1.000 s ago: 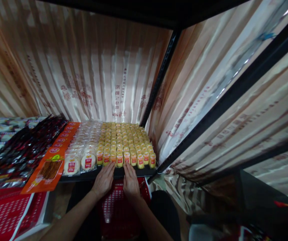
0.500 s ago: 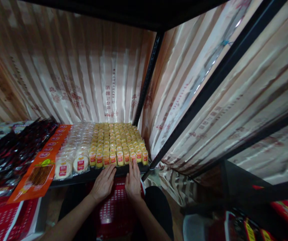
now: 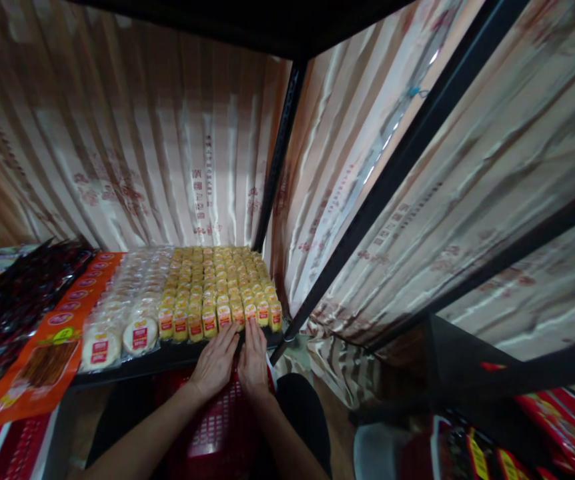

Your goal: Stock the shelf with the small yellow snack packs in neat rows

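Note:
Small yellow-wrapped snack packets (image 3: 217, 283) with red labels stand in tight rows on a dark shelf (image 3: 132, 367). My left hand (image 3: 216, 360) lies against the front row, fingers stretched out and tips at the packets near its middle. Close beside it, my right hand (image 3: 253, 360) rests its straight fingertips on a front packet a little to the right. Neither hand holds anything. Left of the yellow rows are rows of round white cakes (image 3: 140, 331) in clear wrappers.
An orange snack bag (image 3: 50, 353) and dark shiny packets (image 3: 12, 303) lie further left. Below my hands is a red perforated basket (image 3: 212, 427). A black post (image 3: 367, 220) rises at right, with pale printed curtains (image 3: 167, 133) behind. Red packages (image 3: 567, 427) lie lower right.
My left hand has slid right along the front row, closer to my right hand, which stays by the same packet. The view has turned slightly right.

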Demonstrator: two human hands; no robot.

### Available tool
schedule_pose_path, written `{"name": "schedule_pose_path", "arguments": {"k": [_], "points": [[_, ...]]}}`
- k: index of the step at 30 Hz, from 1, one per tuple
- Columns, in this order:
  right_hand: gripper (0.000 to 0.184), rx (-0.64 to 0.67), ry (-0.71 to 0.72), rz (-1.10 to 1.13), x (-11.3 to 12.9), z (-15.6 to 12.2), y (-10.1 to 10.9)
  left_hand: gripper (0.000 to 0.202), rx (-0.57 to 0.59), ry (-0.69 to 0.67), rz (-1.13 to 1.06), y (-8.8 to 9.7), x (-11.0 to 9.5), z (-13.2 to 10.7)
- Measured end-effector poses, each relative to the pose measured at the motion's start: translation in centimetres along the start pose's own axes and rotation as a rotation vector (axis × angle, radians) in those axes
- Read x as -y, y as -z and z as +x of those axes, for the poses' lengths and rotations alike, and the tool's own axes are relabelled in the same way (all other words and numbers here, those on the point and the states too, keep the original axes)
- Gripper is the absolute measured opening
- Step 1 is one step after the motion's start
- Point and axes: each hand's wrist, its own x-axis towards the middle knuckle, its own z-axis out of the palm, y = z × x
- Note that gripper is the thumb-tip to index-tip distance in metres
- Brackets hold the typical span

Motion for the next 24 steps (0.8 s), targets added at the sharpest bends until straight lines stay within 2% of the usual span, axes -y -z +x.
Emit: {"name": "schedule_pose_path", "arguments": {"k": [9, 15, 19, 24], "points": [[0.067, 0.038, 0.007, -0.027, -0.7, 0.3, 0.2, 0.054, 0.045, -0.006, 0.063, -0.5, 0.6, 0.7], [0.063, 0.009, -0.01, 0.06, -1.3, -0.1, 0.4, 0.053, 0.042, -0.087, 0.034, -0.4, -0.4, 1.9], [0.06, -0.031, 0.01, 0.074, -1.9, -0.4, 0.9, 0.052, 0.044, -0.097, 0.022, -1.3, -1.3, 2.7], [0.063, -0.067, -0.051, 0.046, -2.1, -0.2, 1.9, 0.054, 0.036, -0.078, 0.018, -2.5, -1.4, 2.4]]}}
